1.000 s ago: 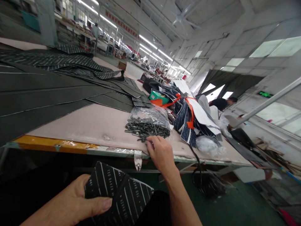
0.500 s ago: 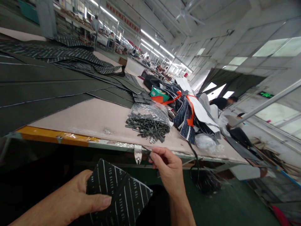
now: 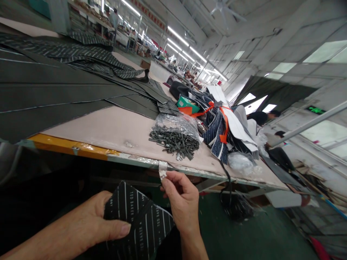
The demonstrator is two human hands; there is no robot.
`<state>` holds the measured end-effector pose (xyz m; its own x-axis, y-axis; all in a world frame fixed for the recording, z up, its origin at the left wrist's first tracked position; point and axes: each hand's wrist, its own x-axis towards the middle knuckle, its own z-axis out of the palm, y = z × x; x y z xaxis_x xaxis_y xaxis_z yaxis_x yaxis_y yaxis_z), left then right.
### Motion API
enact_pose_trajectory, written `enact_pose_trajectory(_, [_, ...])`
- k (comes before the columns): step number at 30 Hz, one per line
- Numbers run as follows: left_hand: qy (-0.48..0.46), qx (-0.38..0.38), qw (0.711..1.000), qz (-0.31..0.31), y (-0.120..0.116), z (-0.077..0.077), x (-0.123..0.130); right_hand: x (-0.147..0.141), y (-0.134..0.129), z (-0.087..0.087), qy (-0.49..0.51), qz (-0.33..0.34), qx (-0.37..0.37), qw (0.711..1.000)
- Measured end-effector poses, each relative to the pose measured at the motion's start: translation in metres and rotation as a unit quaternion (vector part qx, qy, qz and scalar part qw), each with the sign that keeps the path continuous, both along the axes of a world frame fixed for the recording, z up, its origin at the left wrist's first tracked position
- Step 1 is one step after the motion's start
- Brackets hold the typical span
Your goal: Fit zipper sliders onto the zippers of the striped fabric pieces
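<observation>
My left hand (image 3: pixel 94 220) is closed round a folded piece of black lining fabric (image 3: pixel 137 220) with white stripes and "TED BAKER" lettering, its thumb lying on top. My right hand (image 3: pixel 180 196) is pinched, thumb against forefinger, at a small pale metal bracket (image 3: pixel 163 169) fixed to the table edge. What the pinch holds is hidden by the fingers. Above it on the table, a clear plastic bag (image 3: pixel 177 123) lies open, with many small dark strips (image 3: pixel 179 142) and some metal clips spilling from its mouth.
Long dark fabric panels (image 3: pixel 54 94) cover the left of the pinkish table (image 3: pixel 89 126). At the right lie a green box (image 3: pixel 187 104), striped fabric bundles tied with orange ribbon (image 3: pixel 223 122) and crumpled plastic (image 3: pixel 240 162). Black cords hang below the edge. A person (image 3: pixel 257 117) is farther back.
My right hand has moved left and slightly down to the bracket, which it now partly covers. The dark bit glimpsed in its fingers is now hidden. My left hand still holds the fabric.
</observation>
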<state>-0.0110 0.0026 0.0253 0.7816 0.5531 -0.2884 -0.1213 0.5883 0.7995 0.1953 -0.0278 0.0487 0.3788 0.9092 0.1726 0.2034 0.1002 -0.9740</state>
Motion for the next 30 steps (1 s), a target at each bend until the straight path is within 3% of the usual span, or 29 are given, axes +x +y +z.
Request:
enact_pose_trajectory(5, [-0.002, 0.004, 1.0, -0.015, 0.002, 0.001, -0.005, -0.001, 0.005, 0.001, -0.073, -0.005, 0.008, 0.997])
enact_pose_trajectory(10, [-0.002, 0.006, 1.0, -0.03, 0.004, -0.003, -0.007, 0.003, 0.009, -0.012, -0.223, 0.02, 0.144, 0.964])
enact_pose_trajectory(12, [-0.01, 0.009, 0.999, -0.043, 0.003, -0.005, -0.006, 0.009, 0.011, -0.017, -0.166, 0.005, 0.137, 0.977])
enact_pose_trajectory(15, [-0.024, -0.012, 0.998, -0.05, 0.002, -0.008, -0.002, 0.022, 0.009, -0.024, 0.057, -0.044, 0.096, 0.993])
enact_pose_trajectory(18, [-0.026, -0.017, 0.999, -0.04, 0.001, -0.013, 0.003, 0.028, -0.008, -0.028, 0.239, 0.004, 0.023, 0.971])
enact_pose_trajectory(20, [-0.01, 0.001, 1.0, -0.026, 0.001, -0.016, 0.009, 0.024, -0.025, -0.03, 0.271, 0.045, -0.053, 0.96])
enact_pose_trajectory(24, [0.024, 0.044, 0.999, -0.014, -0.001, -0.018, 0.022, 0.005, -0.049, -0.031, 0.213, 0.028, -0.115, 0.97])
enact_pose_trajectory(30, [0.133, 0.147, 0.972, 0.13, -0.002, 0.0, 0.038, -0.007, -0.052, -0.026, 0.021, 0.013, 0.012, 1.0])
